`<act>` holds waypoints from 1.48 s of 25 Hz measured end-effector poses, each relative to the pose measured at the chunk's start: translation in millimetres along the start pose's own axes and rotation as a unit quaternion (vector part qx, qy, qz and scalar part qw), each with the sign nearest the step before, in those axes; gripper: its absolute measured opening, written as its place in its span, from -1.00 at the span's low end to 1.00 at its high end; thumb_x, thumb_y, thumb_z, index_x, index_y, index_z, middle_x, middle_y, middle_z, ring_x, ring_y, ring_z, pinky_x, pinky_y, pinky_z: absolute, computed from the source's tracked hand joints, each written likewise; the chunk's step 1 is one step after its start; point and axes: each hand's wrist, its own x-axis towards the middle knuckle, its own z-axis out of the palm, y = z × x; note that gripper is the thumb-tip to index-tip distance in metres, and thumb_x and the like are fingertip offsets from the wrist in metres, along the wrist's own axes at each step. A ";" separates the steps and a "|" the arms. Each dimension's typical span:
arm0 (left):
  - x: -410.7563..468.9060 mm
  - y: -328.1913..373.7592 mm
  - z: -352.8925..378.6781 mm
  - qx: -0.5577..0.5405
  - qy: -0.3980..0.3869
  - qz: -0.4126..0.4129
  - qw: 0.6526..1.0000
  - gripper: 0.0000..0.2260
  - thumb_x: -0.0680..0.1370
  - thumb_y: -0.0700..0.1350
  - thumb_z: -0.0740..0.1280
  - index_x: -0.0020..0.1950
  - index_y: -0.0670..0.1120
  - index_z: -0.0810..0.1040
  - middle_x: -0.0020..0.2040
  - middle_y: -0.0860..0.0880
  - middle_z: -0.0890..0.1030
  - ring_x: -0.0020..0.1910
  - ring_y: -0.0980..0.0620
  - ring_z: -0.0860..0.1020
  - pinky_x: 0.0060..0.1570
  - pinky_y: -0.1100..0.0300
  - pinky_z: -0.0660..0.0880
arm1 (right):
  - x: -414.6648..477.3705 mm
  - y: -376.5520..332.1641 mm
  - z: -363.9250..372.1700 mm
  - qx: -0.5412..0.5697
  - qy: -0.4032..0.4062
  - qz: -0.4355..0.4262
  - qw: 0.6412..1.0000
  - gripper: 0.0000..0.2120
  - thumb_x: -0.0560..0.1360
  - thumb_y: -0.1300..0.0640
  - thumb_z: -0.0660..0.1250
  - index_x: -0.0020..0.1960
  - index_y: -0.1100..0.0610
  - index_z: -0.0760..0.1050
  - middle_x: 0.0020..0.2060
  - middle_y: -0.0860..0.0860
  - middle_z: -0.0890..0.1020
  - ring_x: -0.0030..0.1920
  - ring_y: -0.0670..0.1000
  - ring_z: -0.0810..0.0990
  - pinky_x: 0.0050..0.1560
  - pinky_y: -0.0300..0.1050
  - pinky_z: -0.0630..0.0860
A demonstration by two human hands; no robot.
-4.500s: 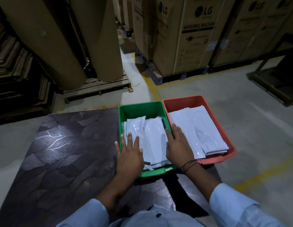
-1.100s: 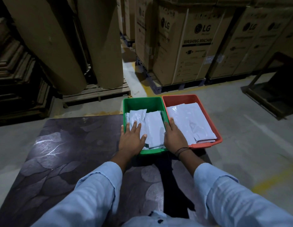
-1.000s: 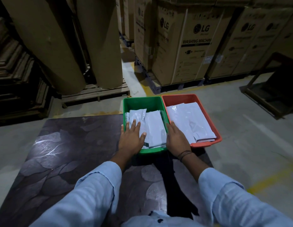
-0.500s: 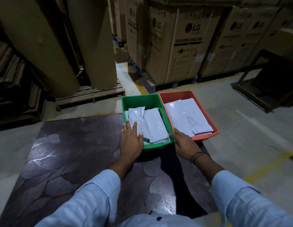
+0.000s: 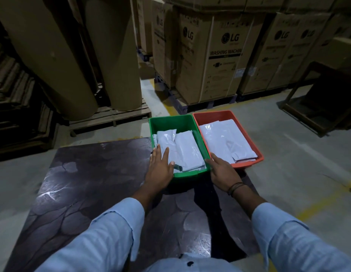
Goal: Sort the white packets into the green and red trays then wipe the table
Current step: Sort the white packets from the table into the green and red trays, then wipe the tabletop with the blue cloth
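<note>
our right hand (image 5: 222,172) has drawn back since a second ago: then it lay along the divide between the two trays, now it sits at their near rims, where the green tray (image 5: 170,122) and the red tray (image 5: 213,116) meet. its fingers are loose and nearly straight, the index pointing up the seam, grasping nothing that we can make out. our left hand (image 5: 160,167) has slid a little toward the green tray's left side. it lies flat, fingers extended and released, across that tray's near left corner, fingertips resting on the white packets (image 5: 187,152) stacked inside. a second stack (image 5: 223,138) fills the red tray. both trays stand side by side, touching, at the far right corner of the dark patterned table (image 5: 96,173), the red one reaching past its right edge. a dark cord (image 5: 235,188) rings our right wrist. beyond stand brown cartons (image 5: 219,61) marked lg, and paper rolls (image 5: 52,55) on a wooden pallet (image 5: 115,114).
</note>
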 end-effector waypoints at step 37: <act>-553.7 -151.3 -79.1 0.081 0.178 -0.469 0.861 -0.37 0.62 0.16 -0.01 0.60 -0.15 0.24 0.62 -0.25 0.14 0.61 -0.24 0.11 0.56 -0.08 0.02 | -208.5 -400.4 130.3 0.047 -0.129 -0.486 0.863 -0.50 0.48 0.02 0.16 0.36 0.14 0.49 0.37 0.14 0.51 0.35 0.24 0.47 0.41 0.17 0.38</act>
